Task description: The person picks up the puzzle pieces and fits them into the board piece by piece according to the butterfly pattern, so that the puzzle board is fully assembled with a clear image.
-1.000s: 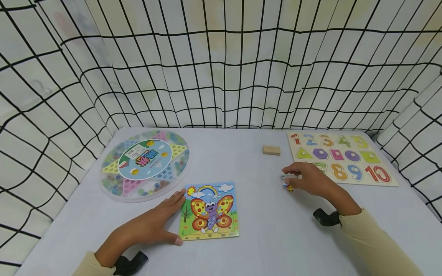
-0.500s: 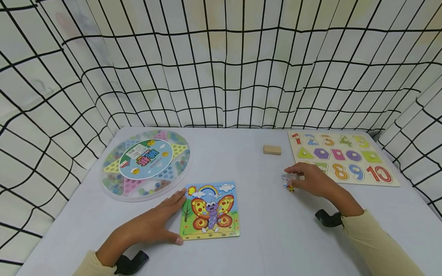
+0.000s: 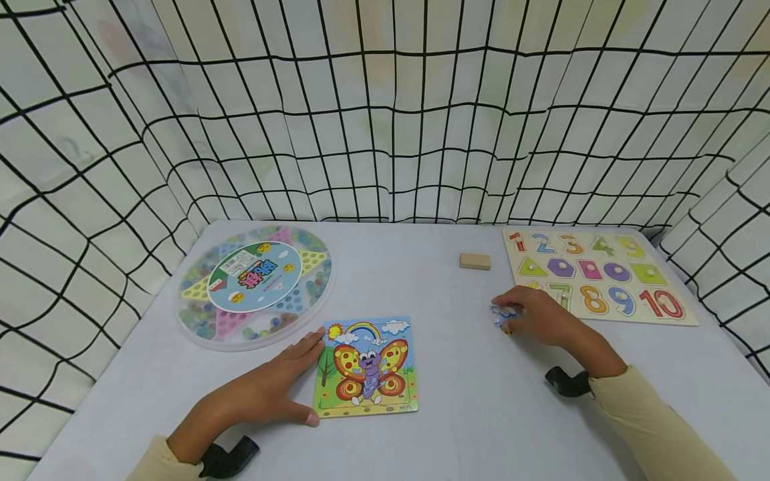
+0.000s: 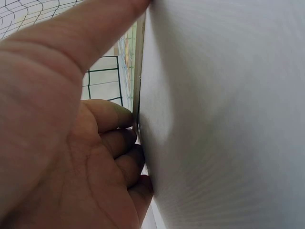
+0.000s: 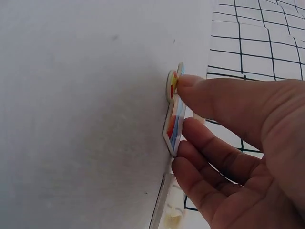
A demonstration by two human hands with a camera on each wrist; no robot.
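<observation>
My left hand (image 3: 259, 393) lies spread along the left edge of a square butterfly puzzle (image 3: 368, 367). Its fingertips touch the upper left edge and its thumb the lower left corner. The left wrist view shows the fingers (image 4: 119, 152) against the board's side. To the right, my right hand (image 3: 544, 321) holds a small flat printed cutout piece (image 5: 174, 114) by thumb and fingers, on or just over the table. Red, yellow and blue show on it in the right wrist view; the hand partly covers it in the head view.
A wooden block (image 3: 474, 261) lies at the back. Behind the right hand is a number-and-shape puzzle board (image 3: 680, 319). A round Chinese checkers set (image 3: 255, 277) with marbles lies back left. Black netting (image 3: 391, 157) surrounds the white table (image 3: 457, 421).
The right-hand fingers have shifted slightly on the small piece, and more of its blue side shows. My left hand and the butterfly puzzle have stayed in place.
</observation>
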